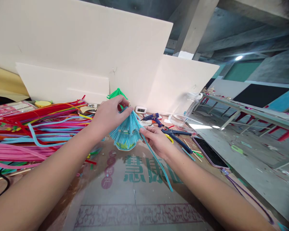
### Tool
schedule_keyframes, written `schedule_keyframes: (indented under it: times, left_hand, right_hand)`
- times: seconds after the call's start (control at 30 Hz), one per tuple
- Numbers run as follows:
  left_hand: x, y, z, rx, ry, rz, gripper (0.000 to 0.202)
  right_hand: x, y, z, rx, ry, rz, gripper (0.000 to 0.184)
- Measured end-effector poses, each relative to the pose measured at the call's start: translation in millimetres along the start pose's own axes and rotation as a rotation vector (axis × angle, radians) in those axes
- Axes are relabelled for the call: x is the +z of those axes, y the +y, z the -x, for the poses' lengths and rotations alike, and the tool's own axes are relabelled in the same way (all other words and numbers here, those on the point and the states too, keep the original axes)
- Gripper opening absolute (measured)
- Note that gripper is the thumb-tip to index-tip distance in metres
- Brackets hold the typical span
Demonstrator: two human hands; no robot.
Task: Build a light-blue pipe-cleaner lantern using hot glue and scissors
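A tiered, cone-shaped craft piece [125,131] made of light blue pipe cleaners is held up above the table's middle. Its lower edge shows a pale rim with green and yellow inside. My left hand [114,112] pinches it near the top, thumb and fingers closed. At the piece's right side, my right hand [155,138] has thumb and forefinger pressed together on a blue pipe cleaner [159,163], whose long free end hangs down toward me. Behind my left hand stands a green roof-shaped piece [118,93], partly hidden.
Bundles of coloured pipe cleaners [50,131] cover the left side. A glue gun [154,118], pliers [177,132], a phone [210,152] and a clear jug [188,106] lie or stand to the right. A small digital display [141,109] sits before white boards [135,64].
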State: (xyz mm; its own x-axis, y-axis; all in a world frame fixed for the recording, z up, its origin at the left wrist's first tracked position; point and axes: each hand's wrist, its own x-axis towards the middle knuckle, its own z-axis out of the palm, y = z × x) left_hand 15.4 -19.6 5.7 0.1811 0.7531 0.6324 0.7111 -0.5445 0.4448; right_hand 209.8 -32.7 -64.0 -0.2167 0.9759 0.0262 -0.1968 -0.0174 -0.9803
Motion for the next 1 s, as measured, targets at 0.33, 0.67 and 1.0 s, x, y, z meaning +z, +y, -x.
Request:
schedule_keyframes:
  times: [0.33,0.67,1.0]
  left_hand:
    - [-3.8,-14,-7,0.012,-0.023,0.07,0.026]
    - [0.4,-23,-9,0.034,-0.203,0.303,0.042]
    - [-6.6,-4,-4,-0.025,-0.196,0.19,0.042]
  right_hand:
    - [-21,-21,1,-0.063,-0.228,0.334,0.04]
    - [-21,-33,4,-0.194,-0.263,0.659,0.033]
    - [-17,-30,7,-0.262,-0.234,0.732,0.026]
